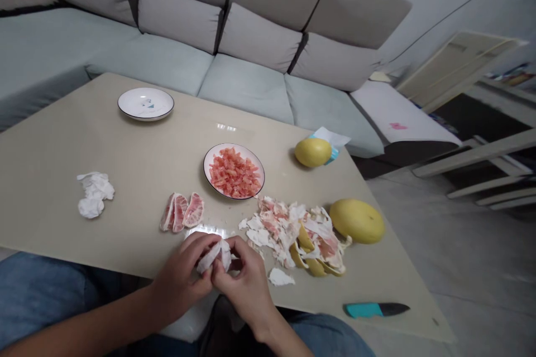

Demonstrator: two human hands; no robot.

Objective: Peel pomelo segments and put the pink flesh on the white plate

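Observation:
At the table's front edge, my left hand and my right hand are both closed on one pomelo segment with whitish skin. The fingers of both hands meet around it and hide part of it. Just beyond my left hand lie several pink pomelo segments. Past my hands, a plate with a dark rim holds a heap of pink pomelo pulp. To the right of my right hand spreads a pile of torn membranes and pith, with yellow peel at its right side.
Two yellow pomelos stand on the right, the farther one against a tissue pack. A teal-handled knife lies near the front right edge. Crumpled tissue and a white plate are on the left. A sofa stands behind.

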